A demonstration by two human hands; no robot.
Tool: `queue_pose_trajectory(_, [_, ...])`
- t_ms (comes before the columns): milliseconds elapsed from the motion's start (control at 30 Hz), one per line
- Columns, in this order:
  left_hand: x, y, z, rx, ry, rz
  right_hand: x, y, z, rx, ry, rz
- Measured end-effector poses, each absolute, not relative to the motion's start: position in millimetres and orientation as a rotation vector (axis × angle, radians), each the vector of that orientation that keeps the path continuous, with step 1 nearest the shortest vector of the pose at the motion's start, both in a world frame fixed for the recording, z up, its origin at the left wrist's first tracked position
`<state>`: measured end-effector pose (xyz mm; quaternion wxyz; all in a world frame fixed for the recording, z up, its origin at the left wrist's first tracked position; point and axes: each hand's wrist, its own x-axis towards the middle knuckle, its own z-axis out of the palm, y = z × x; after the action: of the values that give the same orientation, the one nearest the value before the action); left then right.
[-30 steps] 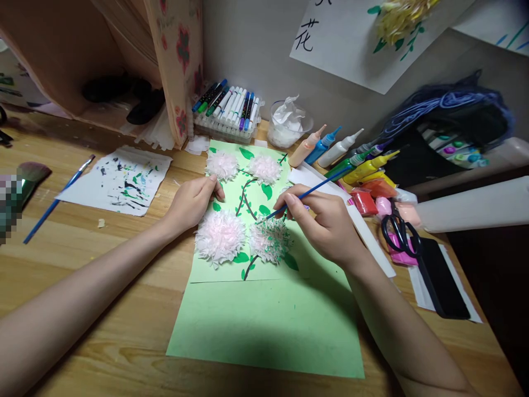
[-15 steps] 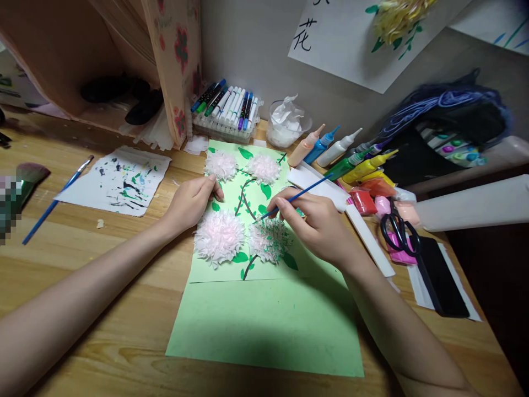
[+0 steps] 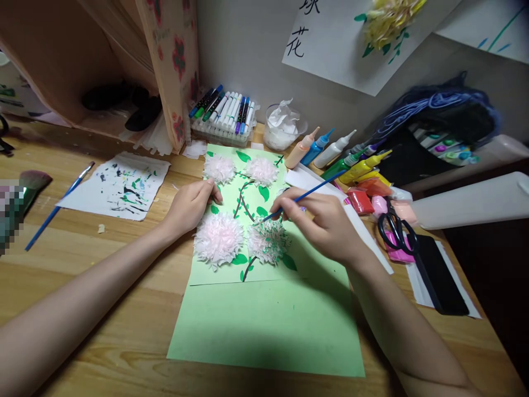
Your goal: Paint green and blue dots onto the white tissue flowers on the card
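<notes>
My right hand (image 3: 318,220) grips a thin blue paintbrush (image 3: 314,189) like a pen. The brush tip is at the upper left of the lower-right tissue-paper flower (image 3: 268,242), whose pale pink petals carry many green dabs. On the left edge of the light green paper (image 3: 264,325) rests my left hand (image 3: 192,204), fingers curled in and nothing visible in them. Just below it is a plain pink tissue flower (image 3: 219,240). Two smaller flowers, one of them the upper-right flower (image 3: 262,172), sit higher on the sheet among painted green leaves and dark stems.
Left lies a paint-stained cloth (image 3: 132,184) over another paintbrush (image 3: 49,220). Behind the paper are a box of markers (image 3: 223,129) and a plastic cup (image 3: 285,132) with white tissue. Paint bottles (image 3: 318,149), black scissors (image 3: 397,231) and a phone (image 3: 442,275) line the right.
The view has shifted slightly. My right hand and the paintbrush have moved a little, with the tip still at the lower-right flower; my left hand stays on the paper's edge.
</notes>
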<state>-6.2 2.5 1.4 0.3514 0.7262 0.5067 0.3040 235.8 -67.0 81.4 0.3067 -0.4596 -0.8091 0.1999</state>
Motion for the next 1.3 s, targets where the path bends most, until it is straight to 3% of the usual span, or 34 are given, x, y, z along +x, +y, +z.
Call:
queue_pose_trajectory(167, [-6,2,4,1.849,1.309,0.777,271,-56,97,-1.410,-1.861,0.350])
queue_pose_trajectory(367, [-7,2,8,1.872,1.329,0.778,287,-45,95,-1.771,-2.099,0.380])
queue_pose_trajectory(633, [-6,3,8,1.879,1.349,0.756,278,-43,92,-1.879,-2.177,0.385])
queue_pose_trajectory(833, [-7,3,2,1.840,1.324,0.779,274,-55,101,-1.663,-2.062,0.410])
queue_pose_trajectory(1000, [-6,2,1,1.831,1.305,0.800,254,-69,101,-1.340,-1.944,0.661])
queue_pose_trajectory(1300, [-4,1,1,1.814,1.298,0.812,235,-67,83,-1.319,-2.085,0.746])
